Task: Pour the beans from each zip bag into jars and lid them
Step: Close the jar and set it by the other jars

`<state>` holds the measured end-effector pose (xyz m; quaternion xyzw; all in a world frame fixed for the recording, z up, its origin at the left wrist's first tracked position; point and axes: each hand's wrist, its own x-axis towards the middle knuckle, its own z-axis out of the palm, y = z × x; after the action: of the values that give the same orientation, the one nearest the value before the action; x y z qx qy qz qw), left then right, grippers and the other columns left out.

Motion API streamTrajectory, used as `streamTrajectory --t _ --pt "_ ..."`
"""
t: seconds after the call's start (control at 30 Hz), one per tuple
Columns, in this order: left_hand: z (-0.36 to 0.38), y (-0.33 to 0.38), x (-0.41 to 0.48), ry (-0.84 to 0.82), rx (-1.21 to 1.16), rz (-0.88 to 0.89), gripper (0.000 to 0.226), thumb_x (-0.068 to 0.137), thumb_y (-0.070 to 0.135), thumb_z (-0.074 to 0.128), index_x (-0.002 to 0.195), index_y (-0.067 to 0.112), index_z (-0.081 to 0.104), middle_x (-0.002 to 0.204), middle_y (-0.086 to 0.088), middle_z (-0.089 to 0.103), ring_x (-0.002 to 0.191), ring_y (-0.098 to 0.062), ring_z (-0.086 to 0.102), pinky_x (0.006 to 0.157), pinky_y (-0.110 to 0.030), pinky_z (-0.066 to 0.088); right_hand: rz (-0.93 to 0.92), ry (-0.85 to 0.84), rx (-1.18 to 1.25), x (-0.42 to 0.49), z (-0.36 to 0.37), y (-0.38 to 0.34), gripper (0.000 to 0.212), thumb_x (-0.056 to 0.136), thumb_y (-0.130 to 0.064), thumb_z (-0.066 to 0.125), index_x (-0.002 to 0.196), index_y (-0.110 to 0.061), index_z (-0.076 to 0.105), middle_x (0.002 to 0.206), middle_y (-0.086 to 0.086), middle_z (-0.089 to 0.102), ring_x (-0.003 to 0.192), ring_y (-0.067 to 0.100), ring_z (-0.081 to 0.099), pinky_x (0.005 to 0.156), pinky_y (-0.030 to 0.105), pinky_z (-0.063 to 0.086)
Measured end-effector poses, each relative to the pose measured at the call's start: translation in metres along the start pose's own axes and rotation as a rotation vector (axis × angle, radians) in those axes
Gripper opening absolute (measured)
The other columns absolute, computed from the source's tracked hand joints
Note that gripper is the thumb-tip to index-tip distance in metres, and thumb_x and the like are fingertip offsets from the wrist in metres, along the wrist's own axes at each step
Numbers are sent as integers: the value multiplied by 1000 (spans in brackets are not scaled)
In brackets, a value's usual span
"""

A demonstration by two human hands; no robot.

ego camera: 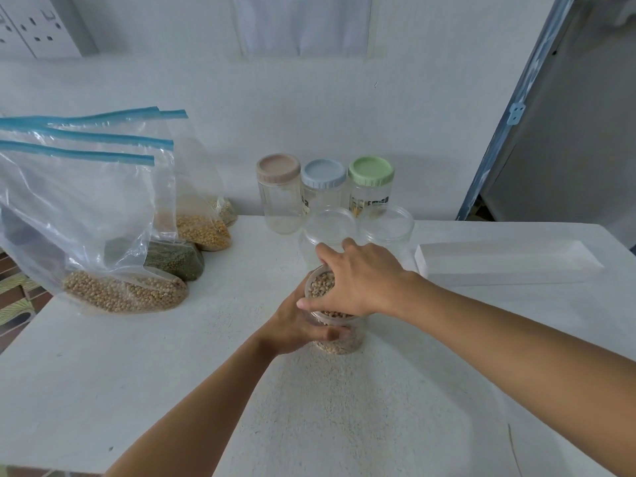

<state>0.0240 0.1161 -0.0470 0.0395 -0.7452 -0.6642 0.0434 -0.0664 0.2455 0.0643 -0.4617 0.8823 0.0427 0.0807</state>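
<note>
**Clear plastic jar filled, four bags left**

Pale beans filled the jar [340,344] nearly to its mouth, showing through its clear wall, so one pour looked done. It stood at the middle of the white tabletop [172,373]. The left hand [299,325] gripped its side, fingers and thumb wrapped round it. The right hand [358,280] sat on top with fingers curled over the rim. Whether a clear lid lay beneath could not be told, though closing seemed the step in hand.

At ten o'clock from the jar, four zip bags [86,201] stood unpoured and apparently zipped: tan beans [124,290], dark green beans [175,259], yellow beans [203,230] and a fourth mostly hidden behind. At twelve o'clock waited two wide clear jars [328,225], and behind them three narrow jars [278,194] capped pink, blue and green, all seemingly empty.
</note>
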Motion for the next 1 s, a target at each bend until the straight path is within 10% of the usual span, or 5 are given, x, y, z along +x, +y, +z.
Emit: streamTrajectory --t 0.5,0.73,1.0 --pt "-2 -11 7 -31 48 9 78 66 -23 82 133 -4 47 116 0 69 111 -13 66 92 -24 51 -297 -157 90 -4 -12 10 70 69 -62 73 133 -56 44 111 -6 44 100 21 49 79 38 51" --pt "1 0 2 -13 21 3 80 64 13 90 132 0 48 117 -9 68 111 -26 67 93 -33 55 -193 4 37 -2 2 -2 59 74 -64 66 125 -39 49 112 2 47 108 27 43 71 38 45" --pt "1 -2 7 -23 54 1 88 69 -18 84 139 14 42 126 4 64 126 -12 60 101 -24 49 -512 -170 248 10 -23 25 65 64 -43 90 122 -48 61 122 -13 49 115 10 43 97 35 47"
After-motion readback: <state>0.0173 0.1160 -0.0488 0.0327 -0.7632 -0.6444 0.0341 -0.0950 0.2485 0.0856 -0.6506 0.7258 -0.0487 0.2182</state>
